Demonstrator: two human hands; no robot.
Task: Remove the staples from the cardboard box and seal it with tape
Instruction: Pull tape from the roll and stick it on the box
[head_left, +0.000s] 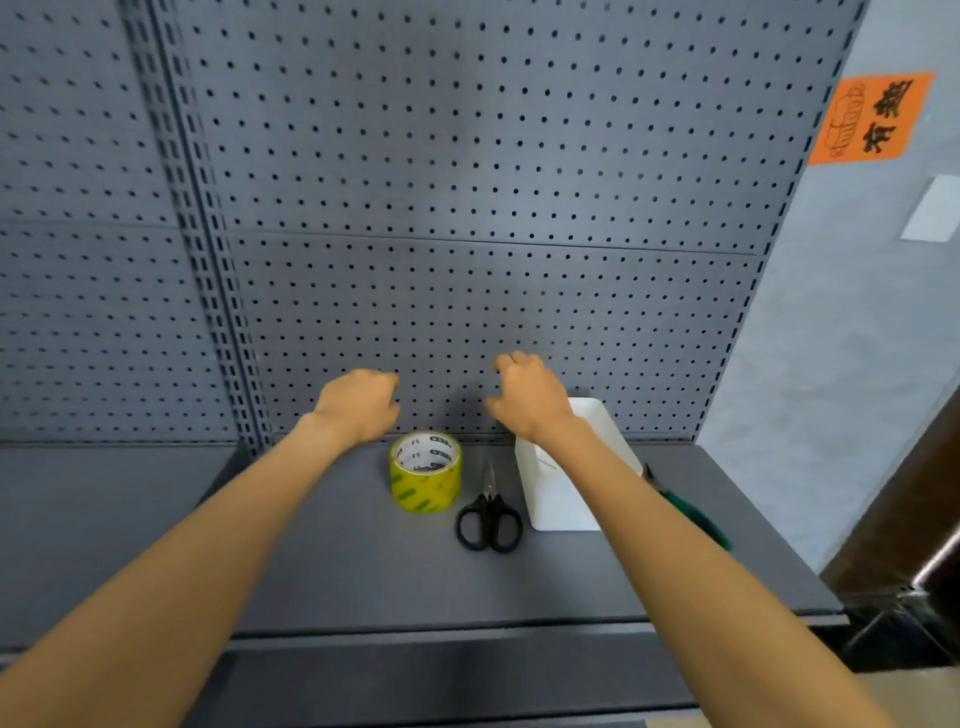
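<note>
Upright on the shelf (363, 561), one tape roll (426, 472) faces its hole upward. Just right of it lies one pair of scissors (488, 512), blades toward the pegboard (467, 208). Left hand (358, 405) and right hand (527, 395) hover loosely curled, empty.

Yellow tape roll (426, 472) flat on shelf (363, 566)

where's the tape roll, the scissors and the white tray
tape roll (426, 486), head view, on its yellow outer side wall
scissors (489, 525), head view, on the black handle loops
white tray (558, 496), head view, on its near outer wall
</note>
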